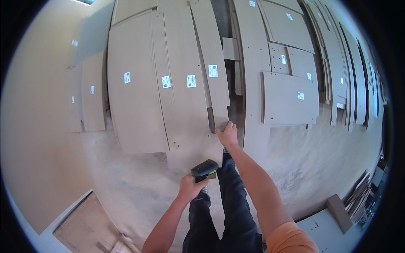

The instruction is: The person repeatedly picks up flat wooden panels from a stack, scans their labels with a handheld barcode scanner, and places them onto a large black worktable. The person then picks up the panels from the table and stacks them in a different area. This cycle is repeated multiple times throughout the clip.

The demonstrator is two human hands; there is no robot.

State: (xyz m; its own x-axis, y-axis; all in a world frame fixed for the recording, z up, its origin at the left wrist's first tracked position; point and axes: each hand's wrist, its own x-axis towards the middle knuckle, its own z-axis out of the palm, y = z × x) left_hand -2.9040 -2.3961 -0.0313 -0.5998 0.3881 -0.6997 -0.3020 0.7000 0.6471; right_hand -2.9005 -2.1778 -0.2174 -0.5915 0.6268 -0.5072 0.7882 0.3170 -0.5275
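My left hand (192,186) is wrapped round the grip of a black handheld barcode scanner (204,168) with a green patch on its side. The scanner is over the lower end of a long flat beige panel (185,122) that bears a white label. Ahead and to the right, my right hand (228,134) pinches the near end of a narrow labelled panel (215,90). This narrow panel is slightly askew, with a dark gap along its left edge. Its underside and my fingertips there are partly hidden.
A wide labelled panel (133,92) lies to the left. Stacked smaller panels (291,107) lie to the right, with several long boards (337,63) beyond. Scrap strips (358,194) and a brown block (339,213) are at lower right. A framed board (86,223) is at lower left.
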